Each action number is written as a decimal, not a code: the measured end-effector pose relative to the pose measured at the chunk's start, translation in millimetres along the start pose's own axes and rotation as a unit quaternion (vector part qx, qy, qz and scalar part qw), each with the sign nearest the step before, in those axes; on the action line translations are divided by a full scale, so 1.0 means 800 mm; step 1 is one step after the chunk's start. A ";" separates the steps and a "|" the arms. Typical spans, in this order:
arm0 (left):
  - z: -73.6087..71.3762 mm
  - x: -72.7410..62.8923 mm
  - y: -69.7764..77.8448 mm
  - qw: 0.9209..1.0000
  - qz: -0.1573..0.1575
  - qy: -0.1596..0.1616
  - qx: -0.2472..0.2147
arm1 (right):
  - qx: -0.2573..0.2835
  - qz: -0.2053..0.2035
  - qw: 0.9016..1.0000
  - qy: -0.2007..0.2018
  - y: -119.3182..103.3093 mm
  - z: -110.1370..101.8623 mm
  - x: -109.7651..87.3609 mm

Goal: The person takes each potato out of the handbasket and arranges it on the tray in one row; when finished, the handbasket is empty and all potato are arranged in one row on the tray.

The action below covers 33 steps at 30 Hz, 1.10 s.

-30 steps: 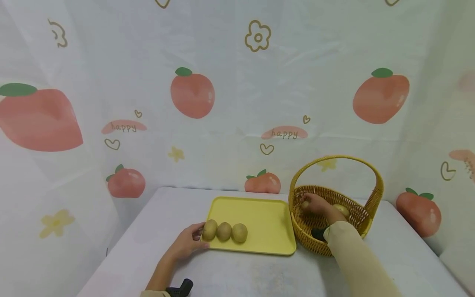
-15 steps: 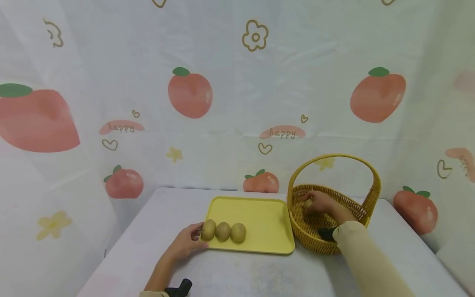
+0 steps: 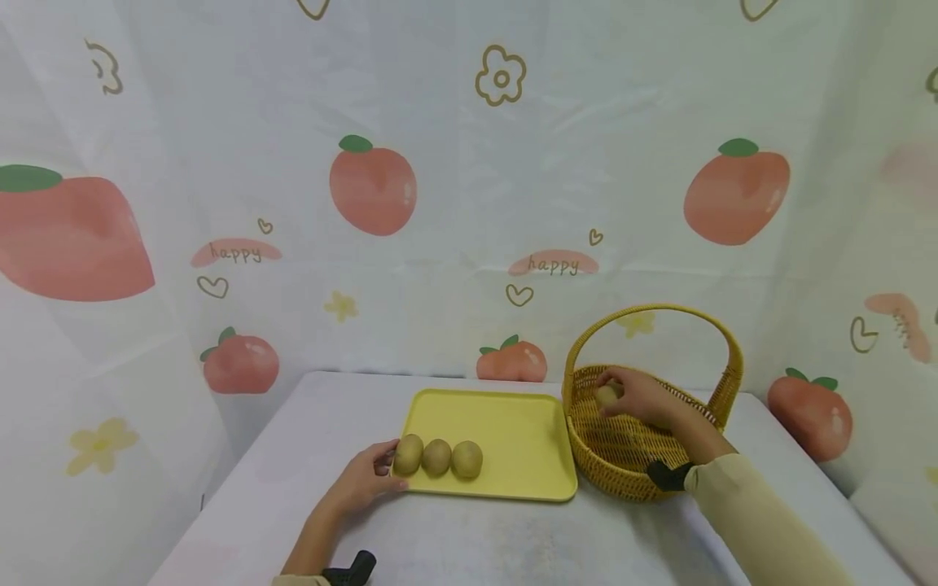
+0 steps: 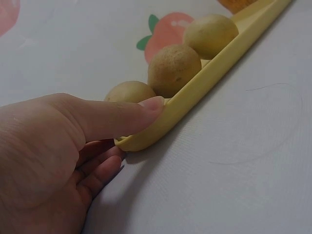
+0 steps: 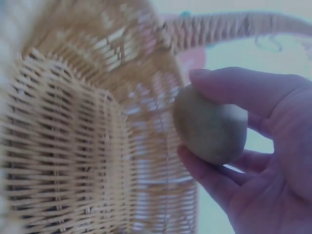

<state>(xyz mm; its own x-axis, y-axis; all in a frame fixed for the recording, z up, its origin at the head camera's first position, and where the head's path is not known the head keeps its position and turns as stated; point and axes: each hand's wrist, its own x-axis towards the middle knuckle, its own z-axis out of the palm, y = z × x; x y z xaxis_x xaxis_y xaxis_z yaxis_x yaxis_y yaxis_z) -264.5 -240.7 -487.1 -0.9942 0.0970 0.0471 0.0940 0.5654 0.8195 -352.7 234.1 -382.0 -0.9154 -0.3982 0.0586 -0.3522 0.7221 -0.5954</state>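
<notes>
In the head view three round, tan potatoes (image 3: 436, 458) sit in a row along the left front of a yellow tray (image 3: 522, 439). My left hand (image 3: 364, 476) holds the tray's near left corner. Its thumb lies over the rim (image 4: 183, 109) in the left wrist view, and the other fingers curl by the outer side. On the right, my right hand (image 3: 636, 396) pinches another potato (image 5: 209, 124) between thumb and fingers. That potato is inside the wicker basket's outline in the head view, close by the wall in the right wrist view. My right forearm hides part of the basket.
The wicker basket (image 3: 623, 480) stands right against the tray's right side. Its tall arched handle (image 3: 655, 308) rises over my right hand. A white cloth (image 3: 469, 541) covers the table, and a fruit-printed curtain (image 3: 440, 317) hangs behind it.
My right hand has lifted slightly inside the basket with a potato, which shows more plainly now. The right forearm has shifted right. My left hand keeps its place at the tray's corner.
</notes>
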 end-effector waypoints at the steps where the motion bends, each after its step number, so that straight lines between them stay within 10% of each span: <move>1: 0.000 0.000 0.000 1.000 -0.001 0.001 0.000 | -0.001 -0.011 1.000 0.006 -0.002 0.000 -0.002; 19: -0.001 0.003 -0.003 1.000 -0.008 -0.002 0.007 | 0.022 -0.120 0.987 0.109 -0.071 0.043 -0.046; 33: 0.001 0.003 -0.001 1.000 -0.019 0.002 0.007 | 0.083 -0.174 0.979 0.070 -0.100 0.127 -0.033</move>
<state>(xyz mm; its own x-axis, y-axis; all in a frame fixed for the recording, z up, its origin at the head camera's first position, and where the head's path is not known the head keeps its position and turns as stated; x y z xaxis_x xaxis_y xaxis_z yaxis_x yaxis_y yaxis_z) -266.7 -240.5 -487.9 -0.9973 0.0709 0.0180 0.0559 0.5805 0.8124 -280.6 128.9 -417.2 -0.7672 -0.5143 0.3833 -0.6218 0.4498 -0.6411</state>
